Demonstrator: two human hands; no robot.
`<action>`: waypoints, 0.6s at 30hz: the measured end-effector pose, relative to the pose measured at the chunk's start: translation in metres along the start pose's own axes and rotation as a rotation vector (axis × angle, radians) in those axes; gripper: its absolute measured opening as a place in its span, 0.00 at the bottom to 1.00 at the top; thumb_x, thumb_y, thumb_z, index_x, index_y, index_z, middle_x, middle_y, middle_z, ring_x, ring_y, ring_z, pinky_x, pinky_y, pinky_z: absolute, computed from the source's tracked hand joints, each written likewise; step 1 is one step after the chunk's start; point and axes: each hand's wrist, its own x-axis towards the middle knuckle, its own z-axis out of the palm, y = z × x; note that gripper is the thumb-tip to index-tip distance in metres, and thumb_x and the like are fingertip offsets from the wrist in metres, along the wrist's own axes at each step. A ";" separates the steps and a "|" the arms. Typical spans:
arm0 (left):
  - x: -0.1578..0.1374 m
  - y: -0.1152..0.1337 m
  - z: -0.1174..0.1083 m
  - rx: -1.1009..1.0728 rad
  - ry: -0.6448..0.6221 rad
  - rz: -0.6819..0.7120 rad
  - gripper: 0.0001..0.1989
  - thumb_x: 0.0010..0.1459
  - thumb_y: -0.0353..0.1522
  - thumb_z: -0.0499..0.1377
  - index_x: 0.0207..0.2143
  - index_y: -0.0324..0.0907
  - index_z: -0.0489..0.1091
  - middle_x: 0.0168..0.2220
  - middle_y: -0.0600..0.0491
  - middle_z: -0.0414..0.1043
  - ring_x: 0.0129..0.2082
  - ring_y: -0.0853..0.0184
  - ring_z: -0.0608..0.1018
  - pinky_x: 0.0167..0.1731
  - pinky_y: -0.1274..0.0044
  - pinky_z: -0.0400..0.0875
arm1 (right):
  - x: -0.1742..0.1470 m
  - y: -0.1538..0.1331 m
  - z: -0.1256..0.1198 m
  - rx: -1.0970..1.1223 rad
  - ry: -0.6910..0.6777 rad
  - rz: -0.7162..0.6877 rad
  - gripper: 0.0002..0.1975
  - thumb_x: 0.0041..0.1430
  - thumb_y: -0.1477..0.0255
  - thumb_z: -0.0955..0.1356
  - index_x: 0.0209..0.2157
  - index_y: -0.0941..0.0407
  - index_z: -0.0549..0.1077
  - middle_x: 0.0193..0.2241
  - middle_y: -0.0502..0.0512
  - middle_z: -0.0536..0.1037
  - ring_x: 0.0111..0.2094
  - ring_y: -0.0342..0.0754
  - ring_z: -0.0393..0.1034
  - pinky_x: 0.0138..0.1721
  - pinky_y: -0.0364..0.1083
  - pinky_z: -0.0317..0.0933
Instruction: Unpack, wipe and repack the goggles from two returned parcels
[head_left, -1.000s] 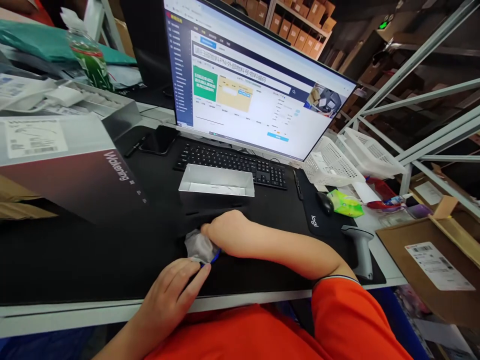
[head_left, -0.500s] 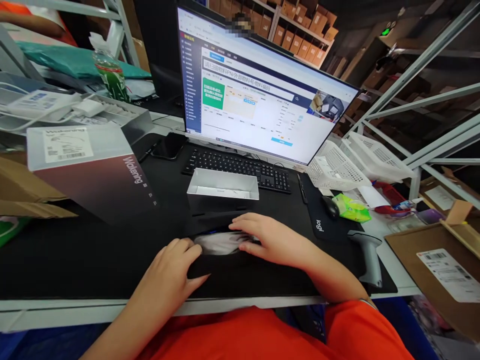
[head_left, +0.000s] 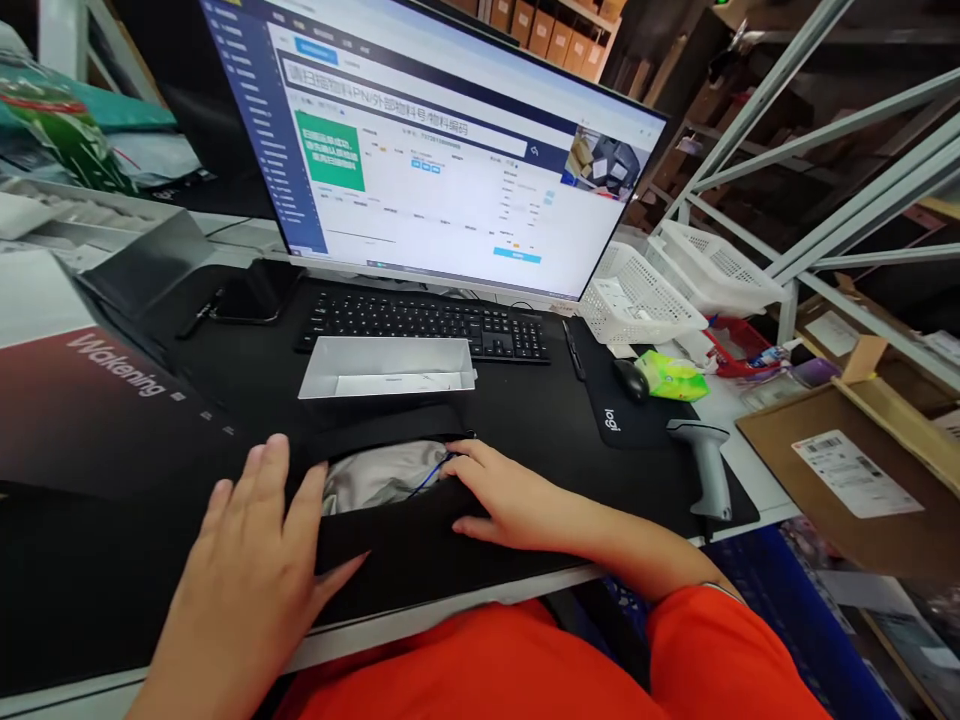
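A dark, soft-looking case (head_left: 390, 425) lies on the desk mat, with grey cloth (head_left: 386, 475) showing inside it and a thin blue cord (head_left: 431, 478) across the cloth. At its right end rests my right hand (head_left: 510, 500), fingertips by the cord and thumb held apart from the fingers. My left hand (head_left: 240, 560) is open with fingers spread, left of the grey cloth and holding nothing. The case's dark front edge blends into the mat. Just behind stands an open white-lined box (head_left: 390, 370).
A large "Wakening" box (head_left: 112, 400) stands left. Behind are a keyboard (head_left: 420, 318), monitor (head_left: 435, 150) and phone (head_left: 255, 292). To the right are a mouse (head_left: 630, 380), green tissue pack (head_left: 671, 375), barcode scanner (head_left: 705, 465), white baskets (head_left: 637, 300) and a cardboard box (head_left: 847, 460).
My left hand has come off the case's left end and spread its fingers. More grey cloth and the blue cord now show. The whole view has shifted closer and toward the right.
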 end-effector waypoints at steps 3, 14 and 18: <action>0.000 -0.005 0.011 -0.065 -0.025 0.015 0.47 0.72 0.49 0.54 0.81 0.37 0.37 0.80 0.24 0.38 0.75 0.22 0.60 0.64 0.30 0.65 | 0.003 0.003 0.003 0.091 0.012 -0.024 0.28 0.67 0.71 0.77 0.64 0.55 0.67 0.74 0.71 0.59 0.77 0.61 0.57 0.75 0.58 0.60; 0.043 0.005 0.010 -0.137 -0.052 0.046 0.46 0.68 0.47 0.55 0.79 0.35 0.45 0.70 0.21 0.61 0.67 0.24 0.71 0.60 0.32 0.70 | -0.006 0.003 -0.004 0.262 0.139 -0.054 0.25 0.64 0.72 0.78 0.61 0.55 0.74 0.72 0.68 0.68 0.77 0.57 0.60 0.74 0.56 0.59; 0.050 -0.001 0.015 -0.150 -0.003 0.051 0.43 0.67 0.50 0.54 0.75 0.31 0.56 0.53 0.28 0.70 0.53 0.33 0.79 0.50 0.41 0.78 | -0.037 0.016 -0.018 0.290 0.420 0.135 0.12 0.68 0.74 0.74 0.52 0.54 0.80 0.53 0.59 0.85 0.56 0.52 0.81 0.63 0.53 0.71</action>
